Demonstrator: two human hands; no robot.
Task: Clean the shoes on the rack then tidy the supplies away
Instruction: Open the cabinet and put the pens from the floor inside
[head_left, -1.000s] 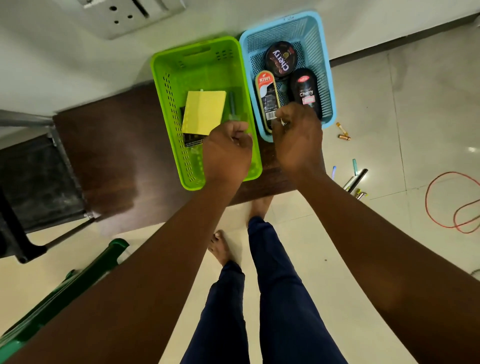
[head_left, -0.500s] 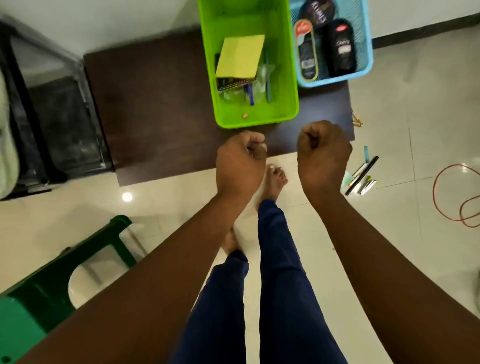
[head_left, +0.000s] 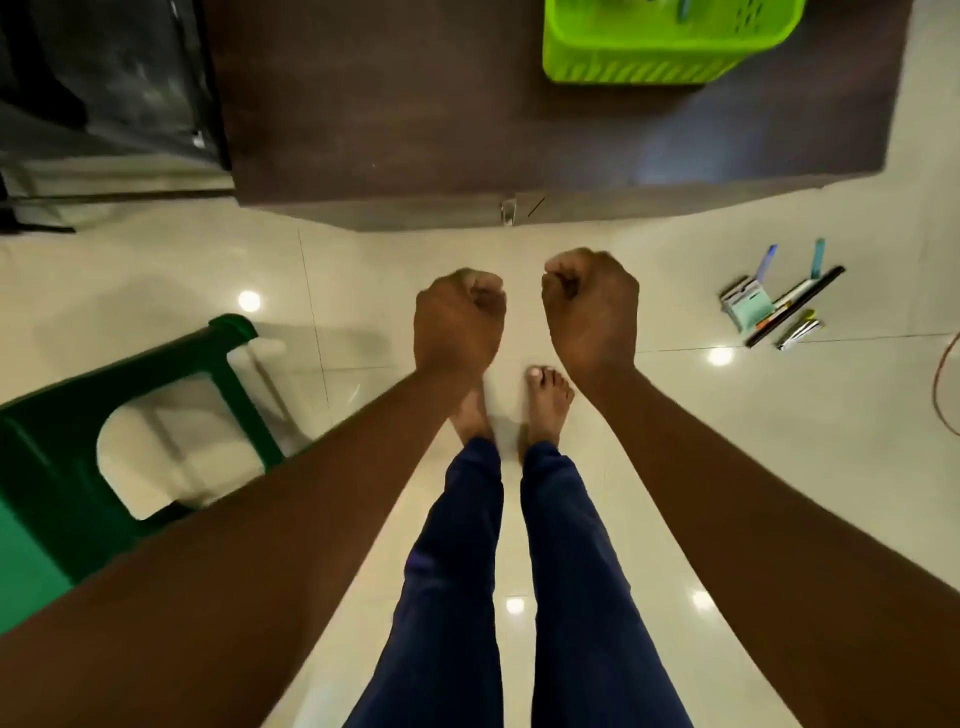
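Left hand (head_left: 460, 319) fisted (contents hidden), green basket (head_left: 649, 57) cut off

Both fists (head_left: 460, 317) withdrawn from baskets (head_left: 670, 47).

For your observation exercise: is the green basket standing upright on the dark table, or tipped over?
Upright. The green basket sits flat on the dark table, its slotted wall vertical and its open top upward. Its far part is out of frame.

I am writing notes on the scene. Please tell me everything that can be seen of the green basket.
The green basket is bright lime plastic with rows of slots in its wall. It stands upright on the dark brown table, near its right end. The picture's top edge cuts it off, so only its near end shows. No hand touches it.
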